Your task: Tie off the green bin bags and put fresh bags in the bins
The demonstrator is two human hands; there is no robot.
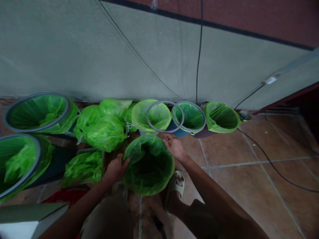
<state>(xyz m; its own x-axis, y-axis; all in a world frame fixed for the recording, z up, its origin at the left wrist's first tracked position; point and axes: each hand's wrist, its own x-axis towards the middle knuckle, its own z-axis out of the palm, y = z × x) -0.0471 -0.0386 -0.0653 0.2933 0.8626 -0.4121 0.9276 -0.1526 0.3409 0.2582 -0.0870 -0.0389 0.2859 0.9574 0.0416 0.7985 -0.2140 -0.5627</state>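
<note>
In front of me stands a bin lined with a green bin bag (149, 166), its mouth facing up and its inside dark. My left hand (116, 170) is closed on the bag's edge at the left of the rim. My right hand (175, 147) has its fingers curled at the far right of the same rim, closed against the bag. Just beyond it, a loose grey ring (148, 123) lies across the mouth of another green-lined bin (139, 114) and reaches over towards its neighbour. The bin body under my hands is hidden by the bag.
Right along the wall are a ringed lined bin (190, 114) and another lined bin (221, 118). Tied green bags (104, 132) and a small basket (83, 167) lie left, beside two large lined bins (37, 113). A black cable (276, 169) crosses the tiles.
</note>
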